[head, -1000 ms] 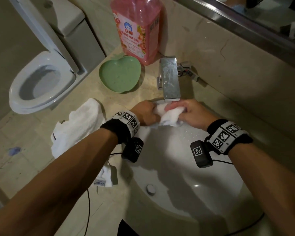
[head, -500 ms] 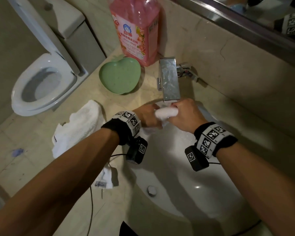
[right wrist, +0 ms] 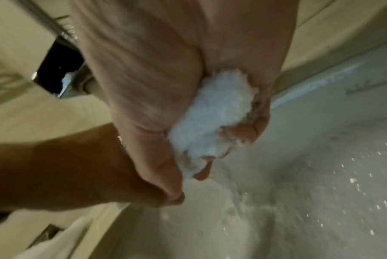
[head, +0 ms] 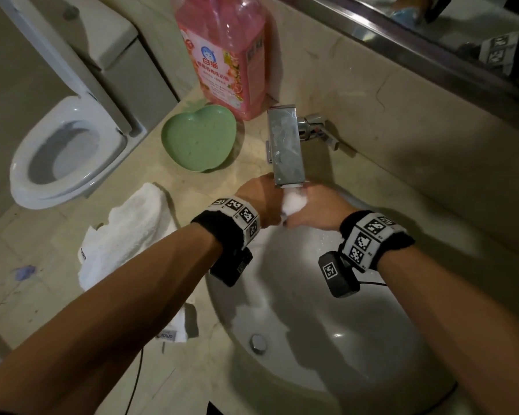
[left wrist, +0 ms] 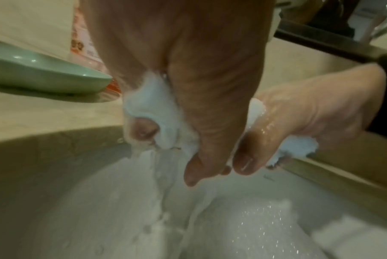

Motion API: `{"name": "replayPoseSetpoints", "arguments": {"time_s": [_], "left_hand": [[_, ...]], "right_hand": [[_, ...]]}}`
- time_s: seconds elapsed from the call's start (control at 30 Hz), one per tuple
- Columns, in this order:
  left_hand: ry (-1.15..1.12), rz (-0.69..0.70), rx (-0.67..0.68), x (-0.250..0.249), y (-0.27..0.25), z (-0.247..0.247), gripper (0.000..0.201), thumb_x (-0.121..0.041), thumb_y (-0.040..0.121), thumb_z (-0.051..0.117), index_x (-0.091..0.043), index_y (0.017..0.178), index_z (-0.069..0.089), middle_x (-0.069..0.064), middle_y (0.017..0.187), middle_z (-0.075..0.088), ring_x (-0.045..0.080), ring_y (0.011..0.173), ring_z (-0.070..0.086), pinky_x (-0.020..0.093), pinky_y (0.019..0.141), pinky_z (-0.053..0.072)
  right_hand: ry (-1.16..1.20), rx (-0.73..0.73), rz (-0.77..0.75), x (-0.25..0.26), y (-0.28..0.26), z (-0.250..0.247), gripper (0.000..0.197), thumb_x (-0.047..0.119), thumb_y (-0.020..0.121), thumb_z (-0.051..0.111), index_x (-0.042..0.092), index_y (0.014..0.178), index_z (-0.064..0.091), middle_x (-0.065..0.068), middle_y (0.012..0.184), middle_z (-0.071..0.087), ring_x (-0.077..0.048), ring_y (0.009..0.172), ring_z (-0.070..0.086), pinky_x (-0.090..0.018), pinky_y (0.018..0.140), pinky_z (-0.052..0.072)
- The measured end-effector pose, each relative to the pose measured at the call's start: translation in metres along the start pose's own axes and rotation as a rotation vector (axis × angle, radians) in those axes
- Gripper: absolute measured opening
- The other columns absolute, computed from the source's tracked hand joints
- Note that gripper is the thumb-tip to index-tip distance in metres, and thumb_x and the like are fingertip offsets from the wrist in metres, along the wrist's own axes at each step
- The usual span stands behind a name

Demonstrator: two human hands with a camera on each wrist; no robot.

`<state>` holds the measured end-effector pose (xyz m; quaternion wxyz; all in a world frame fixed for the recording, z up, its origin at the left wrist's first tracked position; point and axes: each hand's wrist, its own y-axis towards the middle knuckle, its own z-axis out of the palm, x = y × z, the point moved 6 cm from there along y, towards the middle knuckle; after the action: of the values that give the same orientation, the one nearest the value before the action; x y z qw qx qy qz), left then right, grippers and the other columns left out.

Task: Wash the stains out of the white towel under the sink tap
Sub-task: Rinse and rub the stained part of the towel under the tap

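A small wet white towel (head: 294,202) is bunched between both hands just under the spout of the chrome tap (head: 286,146), above the back of the white sink basin (head: 327,339). My left hand (head: 262,202) grips its left end, fingers curled round the cloth (left wrist: 152,112). On the other side my right hand (head: 321,209) grips the right end of the wad (right wrist: 214,115). Water streams off the towel into the basin in the left wrist view. The two hands touch at the thumbs.
Another white towel (head: 132,232) lies crumpled on the beige counter left of the sink. A green heart-shaped dish (head: 198,137) and a big pink detergent bottle (head: 225,52) stand behind it. A toilet (head: 63,151) sits at far left. The sink drain (head: 258,342) is open.
Both hands have drawn closer together and moved up under the spout, squeezing the towel into a tighter wad; less of the cloth shows than a second ago.
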<state>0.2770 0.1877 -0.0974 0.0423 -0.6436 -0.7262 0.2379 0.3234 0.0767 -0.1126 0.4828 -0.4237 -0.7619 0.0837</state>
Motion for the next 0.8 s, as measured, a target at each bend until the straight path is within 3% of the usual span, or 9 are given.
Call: {"name": "replayPoseSetpoints", "arguments": {"time_s": [0.07, 0.2, 0.3, 0.37, 0.43, 0.57, 0.67, 0.73, 0.8], "left_hand": [[-0.03, -0.114, 0.031, 0.007, 0.005, 0.005, 0.037, -0.029, 0.082, 0.065, -0.017, 0.117, 0.062, 0.007, 0.112, 0.066, 0.029, 0.096, 0.064, 0.027, 0.072, 0.046], [-0.114, -0.185, 0.007, 0.009, 0.012, 0.011, 0.025, -0.035, 0.088, 0.056, -0.022, 0.107, 0.065, 0.001, 0.099, 0.066, 0.019, 0.07, 0.053, 0.022, 0.063, 0.04], [-0.128, -0.2, 0.035, 0.012, 0.014, 0.016, 0.025, -0.036, 0.087, 0.058, -0.022, 0.107, 0.064, -0.002, 0.09, 0.061, 0.006, 0.06, 0.046, 0.016, 0.057, 0.038], [-0.095, -0.153, 0.095, 0.01, 0.013, 0.022, 0.031, -0.038, 0.085, 0.062, -0.021, 0.11, 0.063, -0.003, 0.098, 0.064, 0.012, 0.072, 0.056, 0.023, 0.074, 0.051], [-0.058, -0.121, 0.134, 0.006, 0.01, 0.026, 0.038, -0.04, 0.087, 0.059, -0.018, 0.118, 0.062, 0.002, 0.114, 0.065, 0.023, 0.096, 0.063, 0.034, 0.091, 0.052], [-0.099, -0.066, 0.082, -0.005, 0.004, 0.013, 0.04, -0.037, 0.09, 0.052, -0.027, 0.128, 0.056, 0.004, 0.127, 0.061, 0.027, 0.109, 0.06, 0.034, 0.09, 0.048], [-0.315, -0.045, 0.204, -0.001, 0.002, 0.01, 0.035, -0.036, 0.083, 0.06, -0.022, 0.114, 0.062, 0.006, 0.119, 0.064, 0.027, 0.103, 0.06, 0.035, 0.092, 0.05], [-0.534, -0.016, 0.33, -0.001, -0.004, 0.014, 0.037, -0.028, 0.088, 0.067, -0.014, 0.121, 0.058, 0.01, 0.124, 0.06, 0.03, 0.115, 0.056, 0.034, 0.103, 0.043], [-0.546, 0.023, 0.257, 0.005, -0.007, 0.011, 0.061, -0.033, 0.085, 0.073, -0.014, 0.137, 0.048, 0.007, 0.135, 0.055, 0.025, 0.122, 0.053, 0.025, 0.101, 0.04]], "right_hand": [[-0.163, -0.02, -0.039, 0.005, 0.002, 0.001, 0.043, 0.03, 0.069, 0.085, 0.029, 0.104, 0.061, 0.007, 0.099, 0.061, -0.012, 0.087, 0.059, -0.022, 0.065, 0.04], [-0.51, -0.057, -0.124, 0.021, 0.003, 0.005, 0.023, 0.029, 0.088, 0.069, 0.017, 0.107, 0.063, 0.004, 0.079, 0.056, -0.015, 0.07, 0.055, -0.025, 0.054, 0.036], [-0.624, -0.074, -0.174, 0.024, 0.005, 0.008, 0.017, 0.024, 0.096, 0.058, 0.015, 0.109, 0.064, 0.001, 0.084, 0.056, -0.023, 0.085, 0.064, -0.027, 0.062, 0.042], [-0.686, -0.088, -0.182, 0.021, 0.006, 0.01, 0.016, 0.021, 0.097, 0.054, 0.013, 0.107, 0.063, -0.002, 0.086, 0.058, -0.027, 0.088, 0.064, -0.033, 0.07, 0.046], [-0.713, -0.073, -0.209, 0.022, 0.006, 0.014, 0.01, 0.018, 0.096, 0.052, 0.013, 0.101, 0.06, 0.004, 0.075, 0.047, -0.022, 0.077, 0.06, -0.03, 0.067, 0.04], [-0.625, -0.121, -0.196, 0.017, 0.005, 0.011, 0.021, 0.024, 0.093, 0.057, 0.012, 0.109, 0.065, -0.008, 0.098, 0.065, -0.029, 0.09, 0.064, -0.035, 0.077, 0.051], [-0.507, -0.092, -0.168, 0.008, 0.007, 0.006, 0.021, 0.027, 0.087, 0.069, 0.018, 0.106, 0.069, -0.002, 0.099, 0.067, -0.019, 0.088, 0.061, -0.027, 0.076, 0.045], [-0.417, -0.009, -0.262, 0.011, 0.003, 0.005, 0.029, 0.019, 0.085, 0.07, 0.019, 0.115, 0.067, 0.004, 0.103, 0.064, -0.017, 0.095, 0.06, -0.027, 0.081, 0.045], [-0.435, 0.002, -0.464, 0.026, -0.008, 0.003, 0.044, 0.004, 0.08, 0.069, 0.027, 0.116, 0.06, 0.013, 0.1, 0.055, -0.01, 0.094, 0.055, -0.024, 0.078, 0.043]]}}
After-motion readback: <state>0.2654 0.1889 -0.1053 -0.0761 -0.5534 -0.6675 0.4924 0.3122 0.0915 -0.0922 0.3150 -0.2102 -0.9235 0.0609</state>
